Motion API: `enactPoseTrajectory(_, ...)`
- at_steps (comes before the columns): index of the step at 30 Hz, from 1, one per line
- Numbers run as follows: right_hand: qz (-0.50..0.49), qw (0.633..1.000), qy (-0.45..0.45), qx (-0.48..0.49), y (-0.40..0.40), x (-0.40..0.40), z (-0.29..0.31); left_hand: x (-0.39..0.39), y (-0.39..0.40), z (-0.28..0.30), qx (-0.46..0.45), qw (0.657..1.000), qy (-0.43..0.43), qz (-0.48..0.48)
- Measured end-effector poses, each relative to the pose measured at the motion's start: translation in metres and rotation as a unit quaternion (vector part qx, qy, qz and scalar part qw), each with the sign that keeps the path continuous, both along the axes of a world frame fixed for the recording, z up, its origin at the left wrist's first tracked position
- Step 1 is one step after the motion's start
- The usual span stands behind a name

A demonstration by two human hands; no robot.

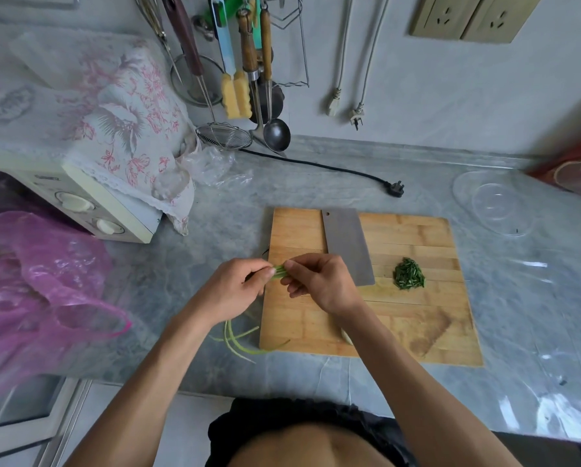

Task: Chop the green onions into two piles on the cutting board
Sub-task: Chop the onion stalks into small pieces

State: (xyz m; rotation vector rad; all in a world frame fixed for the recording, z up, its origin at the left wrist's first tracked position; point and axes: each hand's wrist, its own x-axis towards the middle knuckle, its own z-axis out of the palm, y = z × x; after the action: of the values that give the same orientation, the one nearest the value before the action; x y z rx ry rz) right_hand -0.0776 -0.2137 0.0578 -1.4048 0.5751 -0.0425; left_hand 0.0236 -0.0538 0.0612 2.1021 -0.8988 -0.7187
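Hands meet just left of frame centre, over the left edge of the cutting board (417, 315): the left hand (235, 288) and the right hand (319, 281) both pinch a small bundle of green onions (279, 272) between thumb and curled fingers. One chopped pile (409, 274) already lies right of centre on the board, beside the cleaver (348, 246) resting flat. To do this well, I would square the stalk ends, lay the bundle flat on bare board well apart from that pile, then take up the cleaver. Loose trimmings (238, 338) trail off the board's lower-left corner onto the grey marble counter (316, 183); a pink plastic bag (40, 284) sits at left, utensils (245, 62) hang at top centre.
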Motion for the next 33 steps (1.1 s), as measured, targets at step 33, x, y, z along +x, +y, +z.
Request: enactPoseTrajectory(33,-0.191,0.949,0.179,-0.174,-0.023,0.017,-0.058,-0.005,-0.054,-0.083,-0.04,0.968,-0.249,0.007)
